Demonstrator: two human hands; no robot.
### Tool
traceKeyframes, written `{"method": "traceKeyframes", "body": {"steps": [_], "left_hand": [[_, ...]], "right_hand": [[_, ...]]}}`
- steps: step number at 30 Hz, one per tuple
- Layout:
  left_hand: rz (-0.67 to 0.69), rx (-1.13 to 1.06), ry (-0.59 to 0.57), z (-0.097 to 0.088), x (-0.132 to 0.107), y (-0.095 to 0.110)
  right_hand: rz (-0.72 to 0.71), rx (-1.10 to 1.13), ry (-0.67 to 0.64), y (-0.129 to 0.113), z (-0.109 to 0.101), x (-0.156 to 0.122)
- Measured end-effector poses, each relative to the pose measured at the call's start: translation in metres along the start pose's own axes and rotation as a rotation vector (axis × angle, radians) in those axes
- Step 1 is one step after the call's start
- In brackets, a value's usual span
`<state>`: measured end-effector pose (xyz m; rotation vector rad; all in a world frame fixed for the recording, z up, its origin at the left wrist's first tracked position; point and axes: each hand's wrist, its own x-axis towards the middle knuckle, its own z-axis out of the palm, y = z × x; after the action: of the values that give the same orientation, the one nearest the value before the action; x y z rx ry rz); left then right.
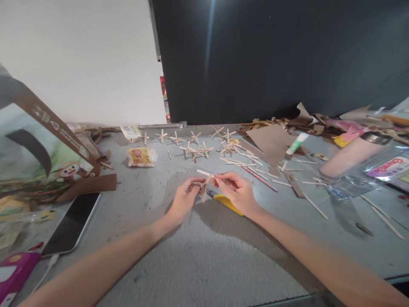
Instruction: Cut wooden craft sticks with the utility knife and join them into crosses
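Above the middle of the table, my left hand [185, 197] pinches some crossed thin wooden sticks [205, 192], one of them pointing down. My right hand [237, 190] has its thumb and fingertips closed on a pale wooden stick [203, 173] that lies across the top of these. The fingers partly hide where the sticks meet. On the table beneath my right hand lies a yellow utility knife [227, 204], partly covered by the hand. Beyond the hands stand several star-shaped crossed-stick pieces [196, 149], with loose sticks [238, 162] to their right.
A glue stick [297, 143], brown cardboard [267, 140], a striped straw [259, 178], a pink tumbler [353, 155] and a clear plastic bottle [380, 168] are on the right. At left are a phone [73, 224], a paper bag [44, 145] and a small yellow packet [142, 157].
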<state>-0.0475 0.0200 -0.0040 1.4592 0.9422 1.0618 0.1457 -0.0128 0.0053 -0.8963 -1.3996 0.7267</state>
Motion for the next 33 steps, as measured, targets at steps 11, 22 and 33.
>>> {"method": "traceKeyframes", "body": {"steps": [11,22,33], "left_hand": [[0.145,0.024,-0.035,0.002,0.001,-0.003],[0.163,0.097,-0.077,0.002,-0.002,0.001],[0.245,0.217,-0.059,0.0,-0.001,-0.002]], "right_hand": [[-0.057,-0.062,0.0,0.001,0.001,-0.001],[-0.202,-0.297,-0.069,-0.003,-0.001,-0.002],[-0.379,-0.416,-0.17,-0.008,-0.01,0.003]]}}
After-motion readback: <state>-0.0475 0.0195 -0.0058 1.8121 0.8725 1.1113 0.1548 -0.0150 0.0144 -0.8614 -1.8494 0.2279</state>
